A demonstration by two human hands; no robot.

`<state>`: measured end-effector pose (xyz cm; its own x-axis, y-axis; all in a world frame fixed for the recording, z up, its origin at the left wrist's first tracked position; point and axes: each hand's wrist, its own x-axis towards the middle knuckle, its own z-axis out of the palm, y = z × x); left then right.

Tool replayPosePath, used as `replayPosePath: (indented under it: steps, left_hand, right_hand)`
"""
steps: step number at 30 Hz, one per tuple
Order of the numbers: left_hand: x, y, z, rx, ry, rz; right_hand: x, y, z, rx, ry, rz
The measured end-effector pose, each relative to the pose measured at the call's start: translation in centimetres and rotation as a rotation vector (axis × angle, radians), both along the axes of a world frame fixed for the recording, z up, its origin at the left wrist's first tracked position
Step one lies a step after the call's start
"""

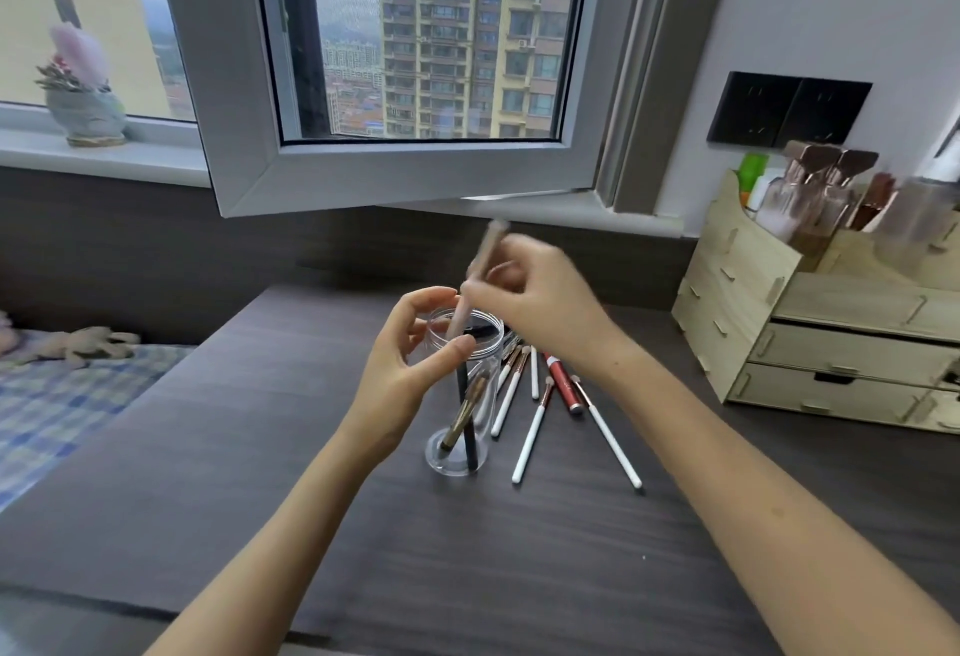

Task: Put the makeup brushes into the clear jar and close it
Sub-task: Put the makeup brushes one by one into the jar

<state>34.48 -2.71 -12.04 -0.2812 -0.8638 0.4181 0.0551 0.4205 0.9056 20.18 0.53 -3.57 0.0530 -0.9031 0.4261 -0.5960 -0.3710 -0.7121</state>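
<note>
- Right hand: fingers pinched on a pale pink brush, held steeply, its lower end inside the jar mouth; the upper end was motion-blurred above the knuckles.
- Left hand: thumb and fingers curved around the rim of the clear jar, steadying it; how firm the contact was could not be told.
- Inside the jar, below the left thumb: a black-handled brush and a shorter bronze-ferruled brush, both leaning against the wall.
- Just right of the jar, under the right wrist: loose brushes on the dark desk, namely several white-handled brushes and a red-handled one, fanned and overlapping.
- Jar lid: not visible anywhere in view.
- Further right of the right forearm: a wooden drawer organiser holding bottles.
- Progress, judged: two brushes stowed, a third going in; at least five left on the desk, and closing not begun.
</note>
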Motion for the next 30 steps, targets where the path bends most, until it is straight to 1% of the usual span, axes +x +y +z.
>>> replayPosePath:
  steps: [2, 3, 4, 5, 6, 8, 9, 10, 11, 12, 13, 14, 16, 21, 24, 26, 28, 30]
  left_hand:
    - [0.0, 0.0, 0.2, 0.002, -0.007, -0.003]
    - [0.1, 0.0, 0.2, 0.003, -0.011, -0.006]
    - [0.2, 0.0, 0.2, 0.004, -0.016, -0.007]
    - [0.2, -0.1, 0.1, 0.005, -0.02, -0.009]
    - [0.3, -0.2, 0.1, 0.003, -0.023, -0.011]
    - [0.3, -0.3, 0.0, -0.008, -0.028, -0.014]
    - [0.3, -0.4, 0.0, -0.013, -0.029, -0.012]
    - [0.3, -0.4, 0.0, -0.016, -0.028, -0.01]
    - [0.3, -0.4, 0.0, -0.016, -0.027, -0.009]
    - [0.3, -0.4, 0.0, -0.014, -0.026, -0.011]
    - [0.3, -0.4, 0.0, -0.01, -0.025, -0.013]
    - [0.3, -0.4, 0.0, -0.007, -0.022, -0.015]
    - [0.2, -0.4, -0.1, -0.004, -0.016, -0.014]
    - [0.2, -0.5, -0.1, 0.003, -0.019, -0.013]
    - [0.2, -0.5, 0.0, 0.003, -0.024, -0.015]
    - [0.2, -0.5, 0.0, 0.005, -0.026, -0.014]
    - [0.3, -0.5, 0.0, 0.009, -0.033, -0.013]
    - [0.3, -0.6, 0.0, 0.011, -0.038, -0.017]
  right_hand:
    - [0.2, -0.4, -0.6, 0.036, 0.308, -0.018]
    - [0.2, -0.5, -0.7, 0.031, 0.43, -0.031]
    - [0.2, -0.5, -0.7, 0.031, 0.494, -0.027]
    - [0.0, -0.4, -0.6, 0.049, 0.488, 0.013]
    - [-0.4, -0.3, -0.3, 0.112, 0.385, 0.076]
    - [-1.5, -0.1, 0.2, 0.23, 0.033, 0.183]
    - [-2.3, -0.5, 0.0, 0.217, -0.117, 0.161]
    - [-3.3, -1.3, -0.6, 0.177, -0.197, 0.058]
    - [-4.3, -2.5, -1.6, 0.139, -0.199, -0.098]
    - [-5.3, -3.8, -2.8, 0.127, -0.129, -0.271]
    - [-6.3, -5.1, -4.3, 0.159, -0.006, -0.415]
    - [-7.2, -6.2, -5.8, 0.23, 0.123, -0.514]
    - [-8.4, -7.7, -8.4, 0.372, 0.289, -0.608]
    - [-9.2, -9.8, -10.8, 0.519, 0.407, -0.655]
    - [-9.1, -10.5, -11.1, 0.556, 0.418, -0.665]
    - [-9.4, -10.7, -11.0, 0.538, 0.374, -0.671]
    - [-9.7, -10.1, -9.7, 0.478, 0.261, -0.672]
    - [-9.7, -8.7, -7.3, 0.336, 0.106, -0.65]
